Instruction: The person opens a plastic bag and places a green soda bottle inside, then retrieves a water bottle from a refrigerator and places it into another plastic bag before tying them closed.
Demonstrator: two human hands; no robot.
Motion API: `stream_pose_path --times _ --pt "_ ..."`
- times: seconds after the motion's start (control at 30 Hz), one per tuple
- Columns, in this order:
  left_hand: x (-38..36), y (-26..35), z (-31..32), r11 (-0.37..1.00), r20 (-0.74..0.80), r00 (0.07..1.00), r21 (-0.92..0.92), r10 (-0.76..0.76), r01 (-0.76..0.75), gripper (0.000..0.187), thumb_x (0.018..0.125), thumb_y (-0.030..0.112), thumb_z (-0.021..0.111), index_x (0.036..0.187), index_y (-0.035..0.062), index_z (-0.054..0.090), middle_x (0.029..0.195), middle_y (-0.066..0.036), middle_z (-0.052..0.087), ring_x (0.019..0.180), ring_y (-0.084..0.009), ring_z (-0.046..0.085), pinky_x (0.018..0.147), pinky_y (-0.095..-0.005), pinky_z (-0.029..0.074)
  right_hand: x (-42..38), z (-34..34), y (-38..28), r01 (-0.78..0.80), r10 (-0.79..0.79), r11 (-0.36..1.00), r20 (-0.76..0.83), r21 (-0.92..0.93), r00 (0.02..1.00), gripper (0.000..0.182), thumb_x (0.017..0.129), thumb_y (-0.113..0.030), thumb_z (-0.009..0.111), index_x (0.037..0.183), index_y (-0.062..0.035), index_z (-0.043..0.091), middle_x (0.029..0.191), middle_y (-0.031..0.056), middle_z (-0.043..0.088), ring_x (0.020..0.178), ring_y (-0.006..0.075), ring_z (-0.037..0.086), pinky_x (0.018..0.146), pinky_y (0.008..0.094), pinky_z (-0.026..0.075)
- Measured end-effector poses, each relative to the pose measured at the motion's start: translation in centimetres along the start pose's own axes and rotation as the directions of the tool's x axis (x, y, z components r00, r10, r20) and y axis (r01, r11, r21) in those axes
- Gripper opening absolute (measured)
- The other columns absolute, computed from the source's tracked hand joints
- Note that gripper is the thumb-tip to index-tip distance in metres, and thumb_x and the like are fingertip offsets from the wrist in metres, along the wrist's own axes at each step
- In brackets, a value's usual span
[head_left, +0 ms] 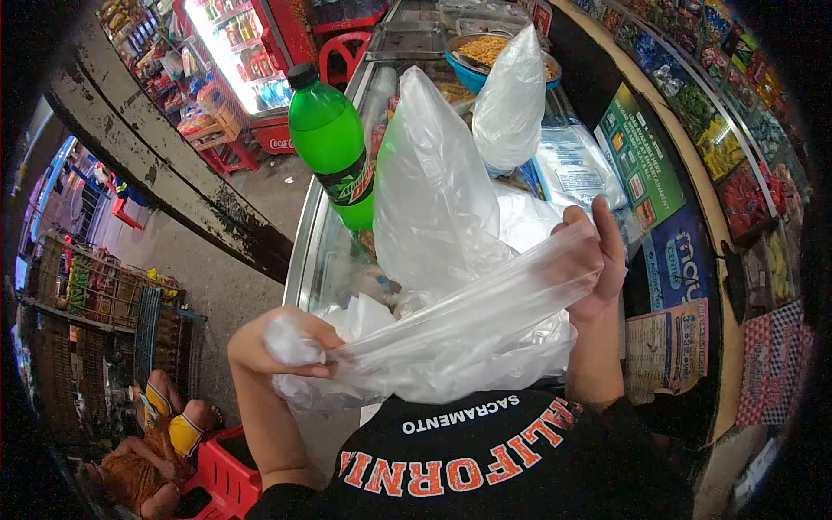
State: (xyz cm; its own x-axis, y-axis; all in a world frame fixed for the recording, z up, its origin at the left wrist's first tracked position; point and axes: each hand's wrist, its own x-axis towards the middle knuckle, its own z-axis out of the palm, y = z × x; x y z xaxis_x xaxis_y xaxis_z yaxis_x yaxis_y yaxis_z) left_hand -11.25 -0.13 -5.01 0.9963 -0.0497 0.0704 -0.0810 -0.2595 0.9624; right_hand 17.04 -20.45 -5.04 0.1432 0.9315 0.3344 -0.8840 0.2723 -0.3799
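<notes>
A clear plastic bag (pixel 451 334) is stretched slantwise in front of my chest, between my two hands. My left hand (pixel 299 342) is closed round one bunched end, and a crumpled wad of plastic shows above the fist. At the other end my right hand (pixel 594 260) is raised and grips the bag, its film drawn across the fingers. Just beyond stands a tall, pointed white plastic bag (pixel 431 173), its contents hidden. Left of it is a green soda bottle (pixel 334 143) with a black cap. Loose white plastic (pixel 368 316) lies under the stretched bag.
Another pointed plastic bag (pixel 511 108) stands farther back, near a blue basin (pixel 468 76) of orange-brown food. A packet of plastic bags (pixel 579 169) lies right on the glass-topped counter (pixel 303 251). A person (pixel 165 442) sits at lower left by a red chair (pixel 227 477).
</notes>
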Motion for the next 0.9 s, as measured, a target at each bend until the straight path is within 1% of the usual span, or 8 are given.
stream_pose_path --times 0.13,0.33,0.43,0.47,0.53,0.67,0.83,0.9 --pt "1.9 -2.8 -3.2 0.825 0.099 0.84 -0.277 0.534 -0.492 0.035 0.068 0.011 0.064 0.099 -0.0016 0.053 0.086 -0.011 0.059 0.073 -0.0181 0.058 0.063 -0.0278 0.047 3.6 2.7 0.4 0.038 -0.04 0.998 0.03 0.056 0.999 0.045 0.087 -0.041 0.031 0.105 -0.0049 0.049 0.062 -0.0005 0.048 0.049 0.0076 0.043 0.048 0.0236 0.036" --pt "8.9 -2.2 -2.0 0.518 -0.714 0.696 -0.627 -0.083 -0.582 0.041 0.082 0.031 0.046 0.112 0.0049 0.04 0.093 -0.009 0.053 0.078 -0.0182 0.055 0.064 -0.0276 0.048 8.6 -5.2 1.2 -0.076 0.078 0.997 -0.146 0.024 0.986 0.046 0.084 -0.039 0.04 0.121 -0.0128 0.036 0.093 0.0055 0.052 0.073 0.0124 0.049 0.066 0.0278 0.041" --pt "8.5 -11.6 -5.3 0.97 -0.46 0.888 -0.216 0.0 -0.112 0.039 0.082 0.027 0.042 0.109 -0.0008 0.048 0.105 -0.013 0.053 0.088 -0.0155 0.055 0.061 -0.0178 0.045 7.8 -7.4 2.3 -0.079 0.084 0.996 -0.343 0.027 0.936 0.046 0.083 -0.038 0.042 0.122 -0.0131 0.036 0.098 0.0065 0.052 0.078 0.0137 0.05 0.07 0.0288 0.042" --pt "8.8 -9.1 -2.7 0.934 -0.459 0.848 -0.341 -0.266 0.108 0.043 0.079 0.027 0.049 0.109 -0.0037 0.046 0.09 -0.008 0.055 0.076 -0.0134 0.054 0.056 -0.0201 0.046 4.8 -6.7 3.9 0.016 -0.077 0.988 -0.401 -0.154 0.913 0.045 0.085 -0.035 0.038 0.12 -0.0075 0.037 0.106 0.0078 0.049 0.087 0.0158 0.049 0.079 0.0298 0.039" --pt "10.1 -8.8 1.3 0.786 -0.509 0.717 -0.612 -0.476 0.087 0.04 0.077 0.009 0.05 0.115 0.0055 0.041 0.077 -0.001 0.049 0.057 -0.007 0.042 0.039 -0.0189 0.029 3.0 -6.8 4.4 0.091 -0.24 0.939 -0.441 -0.333 0.865 0.045 0.087 -0.033 0.034 0.119 -0.0019 0.038 0.113 0.0091 0.046 0.096 0.0179 0.049 0.088 0.0309 0.036" --pt "8.7 -14.7 1.8 0.581 -0.44 0.734 -0.81 -0.517 -0.076 0.034 0.075 0.006 0.051 0.107 0.0077 0.042 0.076 -0.002 0.049 0.056 -0.0069 0.042 0.038 -0.0182 0.028 3.8 -10.2 3.7 -0.052 0.087 0.972 -0.15 0.227 0.985 0.04 0.084 -0.01 0.037 0.123 -0.0106 0.032 0.11 0.0082 0.048 0.09 0.0169 0.052 0.08 0.0314 0.043" --pt "9.2 -16.2 1.3 0.697 -0.487 0.714 -0.717 -0.503 0.002 0.031 0.075 0.007 0.051 0.105 0.0054 0.044 0.076 -0.002 0.051 0.055 -0.0089 0.046 0.04 -0.0205 0.033 2.7 -15.3 4.3 -0.169 -0.056 0.948 -0.665 -0.27 0.745 0.046 0.08 -0.001 0.041 0.123 -0.0144 0.032 0.092 0.012 0.057 0.076 0.0176 0.058 0.063 0.0284 0.05" --pt "9.6 -18.4 1.1 0.712 -0.503 0.691 -0.702 -0.519 0.023 0.031 0.075 0.008 0.052 0.105 0.0044 0.045 0.077 -0.002 0.052 0.057 -0.0101 0.049 0.042 -0.0217 0.036 1.9 -16.4 6.3 -0.252 -0.341 0.545 -0.486 -0.8 0.805 0.045 0.078 -0.001 0.046 0.12 -0.013 0.035 0.09 0.0109 0.057 0.071 0.0137 0.058 0.057 0.0249 0.049"
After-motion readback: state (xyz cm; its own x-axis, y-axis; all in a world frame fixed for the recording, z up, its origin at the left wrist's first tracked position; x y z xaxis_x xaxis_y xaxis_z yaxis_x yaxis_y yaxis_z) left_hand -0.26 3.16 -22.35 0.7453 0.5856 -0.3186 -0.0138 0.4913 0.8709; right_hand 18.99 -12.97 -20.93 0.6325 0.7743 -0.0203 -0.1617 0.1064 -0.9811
